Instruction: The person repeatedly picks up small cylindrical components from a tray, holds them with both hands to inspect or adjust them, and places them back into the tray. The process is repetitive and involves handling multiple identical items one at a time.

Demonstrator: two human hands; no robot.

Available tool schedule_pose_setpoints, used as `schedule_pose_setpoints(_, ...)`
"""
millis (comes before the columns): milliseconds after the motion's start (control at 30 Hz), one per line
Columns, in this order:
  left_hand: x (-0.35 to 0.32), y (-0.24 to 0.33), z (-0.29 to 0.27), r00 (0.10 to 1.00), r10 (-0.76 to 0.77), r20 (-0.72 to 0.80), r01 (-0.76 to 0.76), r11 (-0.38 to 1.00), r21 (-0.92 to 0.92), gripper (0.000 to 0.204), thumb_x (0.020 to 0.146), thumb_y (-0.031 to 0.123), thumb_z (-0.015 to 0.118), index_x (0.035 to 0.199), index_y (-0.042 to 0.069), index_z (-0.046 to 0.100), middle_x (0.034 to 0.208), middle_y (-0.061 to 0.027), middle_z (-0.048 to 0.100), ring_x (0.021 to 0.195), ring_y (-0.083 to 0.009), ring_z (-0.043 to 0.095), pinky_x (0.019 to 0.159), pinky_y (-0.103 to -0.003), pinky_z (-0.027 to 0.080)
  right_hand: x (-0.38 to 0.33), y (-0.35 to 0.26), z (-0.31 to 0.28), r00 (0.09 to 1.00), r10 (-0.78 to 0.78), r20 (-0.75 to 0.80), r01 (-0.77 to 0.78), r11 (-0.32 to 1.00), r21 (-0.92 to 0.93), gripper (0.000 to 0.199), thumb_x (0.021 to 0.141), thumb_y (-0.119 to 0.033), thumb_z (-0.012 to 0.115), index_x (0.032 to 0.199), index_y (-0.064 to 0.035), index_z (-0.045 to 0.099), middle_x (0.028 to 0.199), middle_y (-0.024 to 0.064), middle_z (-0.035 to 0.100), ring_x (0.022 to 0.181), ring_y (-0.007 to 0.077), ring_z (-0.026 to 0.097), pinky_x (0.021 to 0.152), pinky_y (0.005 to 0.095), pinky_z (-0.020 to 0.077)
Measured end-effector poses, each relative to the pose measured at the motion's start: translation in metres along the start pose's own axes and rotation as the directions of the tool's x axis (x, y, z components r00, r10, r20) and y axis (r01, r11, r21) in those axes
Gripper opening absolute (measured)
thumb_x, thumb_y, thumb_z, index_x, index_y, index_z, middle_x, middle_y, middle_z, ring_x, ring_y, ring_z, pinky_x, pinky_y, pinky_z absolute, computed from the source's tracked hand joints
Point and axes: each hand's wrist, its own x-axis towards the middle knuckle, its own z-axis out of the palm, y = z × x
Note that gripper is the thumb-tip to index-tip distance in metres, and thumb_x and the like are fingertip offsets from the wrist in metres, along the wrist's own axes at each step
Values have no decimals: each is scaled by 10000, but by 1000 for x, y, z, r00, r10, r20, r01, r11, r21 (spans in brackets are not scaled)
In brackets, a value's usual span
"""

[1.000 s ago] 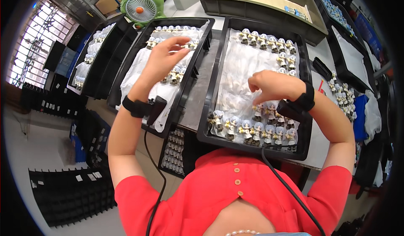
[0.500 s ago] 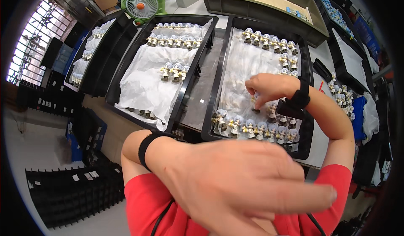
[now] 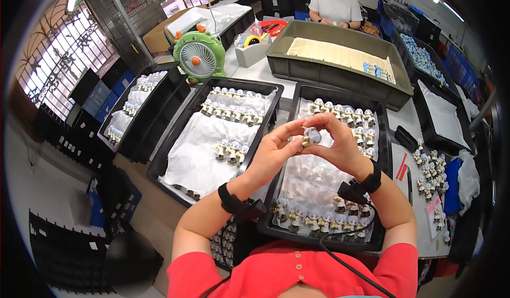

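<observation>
Both hands meet above the black tray [image 3: 269, 205] on the right, holding one small figurine [image 3: 311, 136] with pale lilac hair between their fingertips. My left hand [image 3: 277, 148] pinches its lower left side. My right hand [image 3: 340, 145] curls around it from the right, thumb below and fingers above. Fingers cover part of the figurine. Beneath the hands, white tissue lines the tray, with rows of similar figurines [image 3: 329, 222] along the near edge and more figurines [image 3: 345, 114] at the far side.
A second black tray [image 3: 154, 169] with figurines stands to the left. Behind are a green fan [image 3: 197, 56] and a big olive bin [image 3: 340, 77]. Loose figurines [image 3: 433, 170] and a red pen-like stick [image 3: 401, 165] lie at right. Across the bench sits a person [image 3: 336, 8].
My right hand has risen out of the tray with a figurine. My left hand has moved from close in front of the view to join it. The view has tilted upward.
</observation>
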Motion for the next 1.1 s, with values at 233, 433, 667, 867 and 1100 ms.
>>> schedule_pose_setpoints(233, -4, -14, -2, 995, -100, -18, 92, 964, -249, 536, 960, 123, 505, 1447, 117, 282, 1302, -76, 499, 1115, -187, 559, 922, -332, 485, -16, 18, 7, 997, 20, -68, -18, 999, 29, 560, 649, -101, 834, 1123, -43, 539, 1117, 94, 591, 1026, 220, 590, 886, 326, 476)
schedule_pose_setpoints(433, -1, -16, 0, 997, -72, 13, 71, 904, -422, 537, 973, 94, 457, 1463, 142, 243, 1305, -103, 495, 1158, -283, 552, 924, -380, 492, -15, 10, 11, 999, -30, -29, 27, 994, -102, 743, 617, -134, 854, 1251, -71, 471, 1217, 113, 532, 1141, 288, 520, 961, 364, 428)
schedule_pose_setpoints(667, -2, -20, -1, 996, 79, -35, -83, 985, -150, 540, 956, 119, 508, 1446, 129, 282, 1283, -104, 510, 1173, -272, 540, 918, -373, 494, -13, 11, 15, 997, -62, -55, 57, 995, -81, 723, 625, -85, 833, 1259, -84, 485, 1233, 110, 537, 1143, 288, 521, 974, 374, 425)
schedule_pose_setpoints(867, -3, -17, -4, 996, -79, -29, 64, 940, -336, 514, 958, 211, 526, 1407, 90, 307, 1245, -130, 536, 1119, -286, 580, 871, -383, 524, -15, 8, 16, 999, -53, 7, 54, 991, -119, 767, 626, -100, 833, 1299, -86, 463, 1257, 105, 525, 1134, 284, 522, 970, 375, 424)
schedule_pose_setpoints(1100, -3, -19, -4, 997, -82, -14, 70, 922, -382, 479, 964, 250, 513, 1378, 91, 333, 1232, -136, 544, 1103, -300, 591, 845, -372, 534, -21, 13, 19, 992, 121, 38, -123, 992, 38, 733, 671, -139, 808, 1316, -91, 463, 1252, 87, 537, 1123, 237, 531, 945, 367, 431)
